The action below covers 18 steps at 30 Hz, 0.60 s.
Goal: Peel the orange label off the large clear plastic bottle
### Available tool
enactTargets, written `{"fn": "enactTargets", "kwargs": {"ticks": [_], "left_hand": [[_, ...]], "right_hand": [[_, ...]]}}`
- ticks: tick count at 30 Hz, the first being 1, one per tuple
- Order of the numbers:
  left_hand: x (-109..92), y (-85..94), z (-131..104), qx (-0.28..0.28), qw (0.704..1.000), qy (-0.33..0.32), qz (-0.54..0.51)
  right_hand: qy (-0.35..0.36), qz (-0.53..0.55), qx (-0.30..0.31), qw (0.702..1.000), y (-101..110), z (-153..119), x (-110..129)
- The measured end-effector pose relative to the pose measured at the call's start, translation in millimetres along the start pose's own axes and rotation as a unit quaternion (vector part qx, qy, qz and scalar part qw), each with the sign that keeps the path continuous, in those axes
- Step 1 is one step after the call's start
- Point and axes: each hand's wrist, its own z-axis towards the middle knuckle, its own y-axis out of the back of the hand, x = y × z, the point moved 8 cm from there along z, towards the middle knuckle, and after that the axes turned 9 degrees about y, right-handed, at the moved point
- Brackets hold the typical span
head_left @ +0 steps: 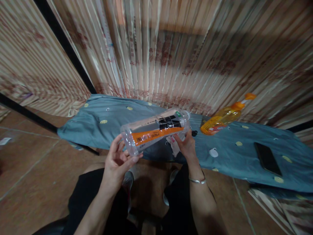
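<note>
A clear plastic bottle (149,135) with an orange and black label lies tilted in the air between my hands, its neck to the right and slightly higher. My left hand (118,158) cups its base, with thumb and fingers around the bottom edge. Near the neck end, my right hand (187,146) grips the bottle from below. A crumpled whitish piece (174,146), perhaps tissue or wrapping, shows beside the right fingers; whether they hold it I cannot tell. The mouth of the bottle is partly blurred.
Beneath the bottle runs a narrow table with a blue-green cloth (234,160). To the right stands a pump bottle of orange liquid (220,120), with a white roundish flat thing (213,152) and a black phone (267,158) nearer me. A pleated curtain (156,58) hangs behind.
</note>
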Motion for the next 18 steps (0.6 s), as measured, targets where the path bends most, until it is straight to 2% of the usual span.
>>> {"fn": "enactTargets", "kwargs": {"ticks": [11,18], "left_hand": [[1.5,2.4,3.1,0.017,1.000,-0.015,0.005],[1.3,3.4,-3.4,-0.011,1.000,-0.028,0.007]], "right_hand": [[0.019,-0.016,0.003,1.000,3.6,-2.5,4.3],[0.018,-0.019,0.006,1.000,2.8,-2.1,5.2]]}}
